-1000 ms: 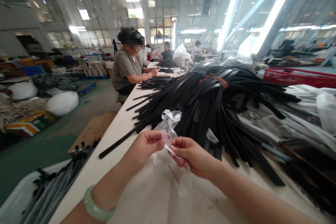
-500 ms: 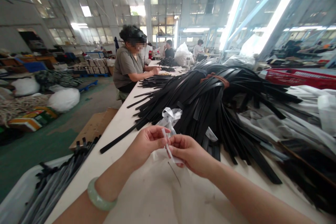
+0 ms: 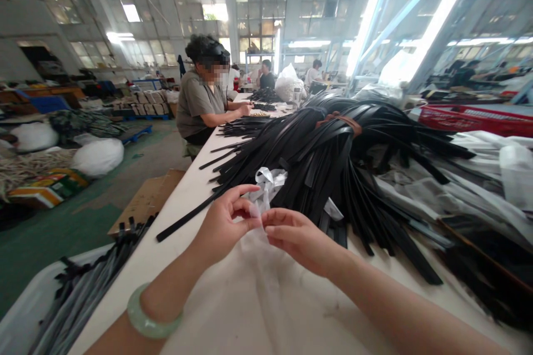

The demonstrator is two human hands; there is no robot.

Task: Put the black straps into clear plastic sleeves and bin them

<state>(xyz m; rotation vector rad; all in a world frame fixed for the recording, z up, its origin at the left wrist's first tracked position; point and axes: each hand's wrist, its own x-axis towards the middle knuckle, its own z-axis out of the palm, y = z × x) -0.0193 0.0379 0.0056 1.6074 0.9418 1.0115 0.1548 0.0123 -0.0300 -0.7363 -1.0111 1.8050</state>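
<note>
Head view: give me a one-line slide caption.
Left hand and right hand meet at a translucent white strip above a pale table, before a heap of black straps.

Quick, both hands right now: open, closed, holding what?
Left hand: closed, pinching clear plastic.
Right hand: touching that plastic; whether gripping cannot be told.

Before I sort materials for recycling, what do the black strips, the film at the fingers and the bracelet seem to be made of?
Black strips: perhaps leather or a synthetic, smooth with a satin sheen; they curve and catch the light.
Film at the fingers: probably thin plastic, since it looks translucent; its finish is unclear.
Bracelet: possibly jade or glass; pale green, smooth, with soft highlights.
</note>
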